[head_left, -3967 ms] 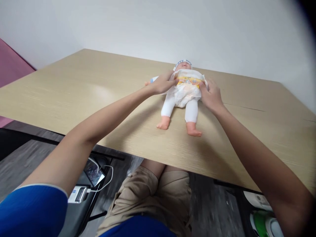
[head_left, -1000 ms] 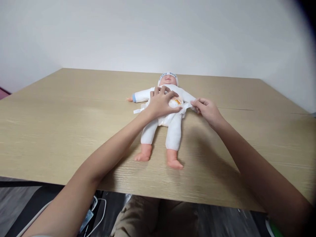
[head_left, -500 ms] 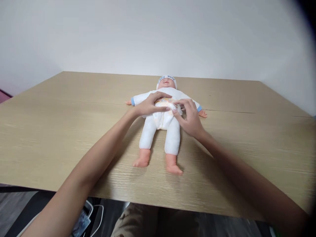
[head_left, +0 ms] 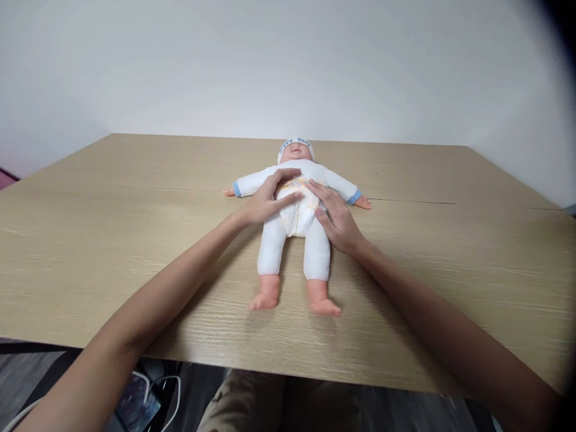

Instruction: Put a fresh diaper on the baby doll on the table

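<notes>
A baby doll [head_left: 270,247] in white clothes with blue cuffs and a printed headband lies on its back, feet toward me. Round its hips sits a white diaper [head_left: 299,219] with an orange and yellow print along the waist. My left hand [head_left: 270,195] rests on the diaper's left side, thumb and fingers spread apart. On the right side, my right hand [head_left: 336,217] lies flat over the diaper, fingers stretched toward the middle of the waist. Both palms hide the diaper's side edges.
The doll lies on a wide wooden table [head_left: 112,240] with a thin seam across it. Behind stands a white wall [head_left: 288,66]. Below the front edge are my legs [head_left: 252,402], a white cable [head_left: 178,396] and a dark printed packet [head_left: 139,405].
My right hand has gone from pinching the diaper's raised right edge to lying flat on it. That side now sits smooth against the doll. My left hand stays on the diaper.
</notes>
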The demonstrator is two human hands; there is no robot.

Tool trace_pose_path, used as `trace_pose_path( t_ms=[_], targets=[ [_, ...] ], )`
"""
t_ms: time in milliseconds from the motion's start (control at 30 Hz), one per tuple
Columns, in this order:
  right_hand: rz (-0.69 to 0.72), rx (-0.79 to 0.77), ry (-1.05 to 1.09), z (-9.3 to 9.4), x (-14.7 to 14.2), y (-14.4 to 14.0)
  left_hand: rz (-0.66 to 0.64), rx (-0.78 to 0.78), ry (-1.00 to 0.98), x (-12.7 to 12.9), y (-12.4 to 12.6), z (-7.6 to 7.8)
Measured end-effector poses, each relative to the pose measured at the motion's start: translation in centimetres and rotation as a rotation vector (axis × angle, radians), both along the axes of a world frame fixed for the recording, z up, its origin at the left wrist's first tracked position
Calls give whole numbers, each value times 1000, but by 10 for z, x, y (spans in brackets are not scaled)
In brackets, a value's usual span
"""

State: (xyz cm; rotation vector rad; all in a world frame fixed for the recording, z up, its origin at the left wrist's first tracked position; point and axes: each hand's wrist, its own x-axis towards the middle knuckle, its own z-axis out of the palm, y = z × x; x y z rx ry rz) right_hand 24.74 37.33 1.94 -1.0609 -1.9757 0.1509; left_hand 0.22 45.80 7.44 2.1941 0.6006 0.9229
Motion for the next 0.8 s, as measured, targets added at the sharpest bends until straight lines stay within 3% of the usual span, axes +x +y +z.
trace_pose_path(
  t_ms=[133,267,400,533,667,800],
  targets=[
    [-59,26,-14,17,-3,-5,23,-109,-43,-40,-3,-10],
    [-158,92,39,53,-26,-9,291,-106,67,-82,3,-32],
    [-217,54,-22,78,-56,8,496,65,365,-97,8,-44],
    [-279,-119,-138,79,-75,38,526,70,507,-92,2,-43],
    [-368,-218,-151,69,-79,55,510,-145,389,-88,4,-40],
    [-356,-248,-149,64,-77,59,481,-272,215,-84,18,-32]
  ],
)
